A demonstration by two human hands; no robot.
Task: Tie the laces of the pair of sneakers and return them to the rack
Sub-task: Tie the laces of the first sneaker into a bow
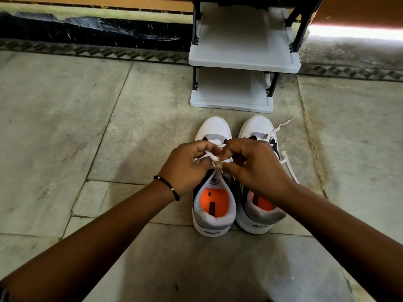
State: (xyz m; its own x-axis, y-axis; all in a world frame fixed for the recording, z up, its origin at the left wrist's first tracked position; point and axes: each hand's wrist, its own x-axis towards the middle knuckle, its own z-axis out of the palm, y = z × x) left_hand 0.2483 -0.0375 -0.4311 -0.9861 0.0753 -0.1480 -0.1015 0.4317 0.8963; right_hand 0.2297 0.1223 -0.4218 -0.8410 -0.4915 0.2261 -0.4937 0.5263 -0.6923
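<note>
Both hands (220,164) pinch the left sneaker's laces (212,159) — mid-tongue.

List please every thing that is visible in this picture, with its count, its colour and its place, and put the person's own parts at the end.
sneakers: two, white with grey and black, orange insoles; side by side on the floor, toes toward the rack.
laces: white; left sneaker's pinched by both hands, right sneaker's lying loose.
shoe rack: one, light grey shelves, black posts; beyond the sneakers, visible shelves bare.
floor: grey stone slabs.
bracelet: one, black, left wrist.
left hand: on the lace.
right hand: on the lace.
</note>
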